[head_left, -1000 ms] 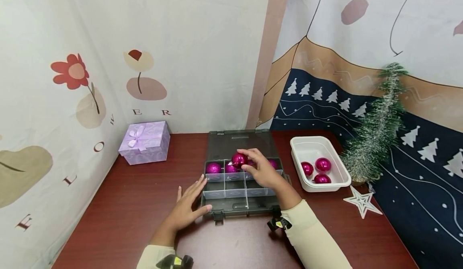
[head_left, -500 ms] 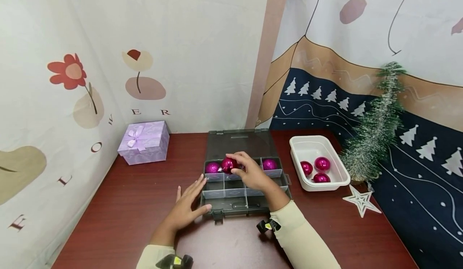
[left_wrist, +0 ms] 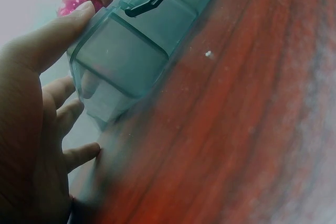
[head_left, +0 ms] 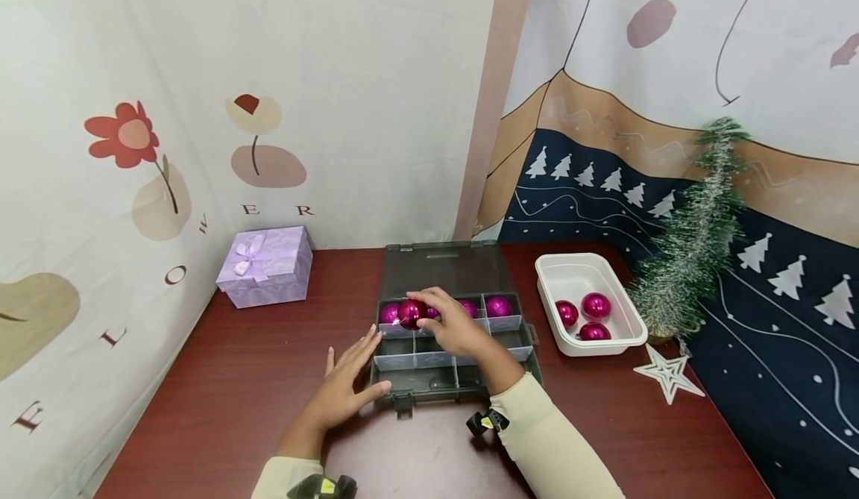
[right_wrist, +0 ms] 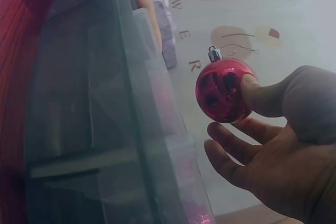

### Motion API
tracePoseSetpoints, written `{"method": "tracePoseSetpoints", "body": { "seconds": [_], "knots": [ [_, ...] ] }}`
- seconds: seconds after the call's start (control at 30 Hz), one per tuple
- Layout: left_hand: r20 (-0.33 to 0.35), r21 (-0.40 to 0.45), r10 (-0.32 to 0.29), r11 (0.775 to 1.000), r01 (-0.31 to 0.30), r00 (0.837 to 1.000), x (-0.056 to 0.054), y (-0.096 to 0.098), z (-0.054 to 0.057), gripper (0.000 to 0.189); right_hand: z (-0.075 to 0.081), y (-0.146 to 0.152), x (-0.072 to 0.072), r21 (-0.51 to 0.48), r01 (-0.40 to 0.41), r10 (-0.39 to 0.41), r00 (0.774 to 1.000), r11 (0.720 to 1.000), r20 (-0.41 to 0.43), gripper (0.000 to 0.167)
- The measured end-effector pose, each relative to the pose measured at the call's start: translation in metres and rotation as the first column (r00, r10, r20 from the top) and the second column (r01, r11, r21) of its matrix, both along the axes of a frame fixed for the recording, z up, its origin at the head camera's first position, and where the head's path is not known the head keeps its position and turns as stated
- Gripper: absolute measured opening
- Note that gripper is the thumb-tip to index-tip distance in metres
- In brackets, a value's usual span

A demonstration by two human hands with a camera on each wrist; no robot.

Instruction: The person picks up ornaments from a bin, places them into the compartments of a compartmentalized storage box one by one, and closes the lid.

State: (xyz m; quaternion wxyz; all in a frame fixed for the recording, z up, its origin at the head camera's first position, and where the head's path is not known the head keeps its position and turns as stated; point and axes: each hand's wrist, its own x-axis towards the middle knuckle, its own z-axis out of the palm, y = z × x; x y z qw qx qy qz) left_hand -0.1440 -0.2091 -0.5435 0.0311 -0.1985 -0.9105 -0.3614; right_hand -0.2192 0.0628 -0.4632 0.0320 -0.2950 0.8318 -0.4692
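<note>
- Bauble [head_left: 411, 314] was just below mid-frame, over the back row of the case [head_left: 423, 378].
- Right grip [head_left: 451, 327] pinched it between thumb and fingers.
- Left grip [head_left: 342, 388] lay spread, touching the case, lower left of centre.
- Three balls [head_left: 596, 305] lay in the tub [head_left: 611, 349], at right.

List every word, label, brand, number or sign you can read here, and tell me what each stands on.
"F L O W E R": spaced brown capitals on the white printed cloth backdrop, in the head view.
"W E R": the same letters, sideways, in the right wrist view.
Yellow patches on the black wrist-worn cameras: too small to read.
Smoky translucent plastic compartment box: no readable lettering.
No brand or number is legible.
</note>
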Motion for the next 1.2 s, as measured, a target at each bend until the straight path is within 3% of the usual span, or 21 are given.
{"method": "tracePoseSetpoints", "body": {
  "seconds": [0.4, 0.73, 1.2],
  "knots": [
    [0.0, 0.006, 0.001, 1.0, -0.001, 1.0, 0.0, 0.0, 0.0, 0.09, -0.001, -0.009, -0.001, 0.089, -0.03, 0.035, 0.998, 0.996, -0.046, 0.048],
    [-0.006, 0.01, -0.003, 1.0, 0.003, 1.0, -0.001, -0.001, -0.001, 0.089, -0.006, -0.016, 0.002, 0.161, -0.016, 0.016, 1.0, 0.987, 0.003, 0.045],
    [0.004, 0.01, 0.001, 1.0, -0.001, 1.0, 0.0, -0.001, -0.001, 0.09, -0.012, -0.021, 0.003, 0.223, -0.039, 0.051, 0.998, 0.974, -0.047, 0.045]
  ]
}}
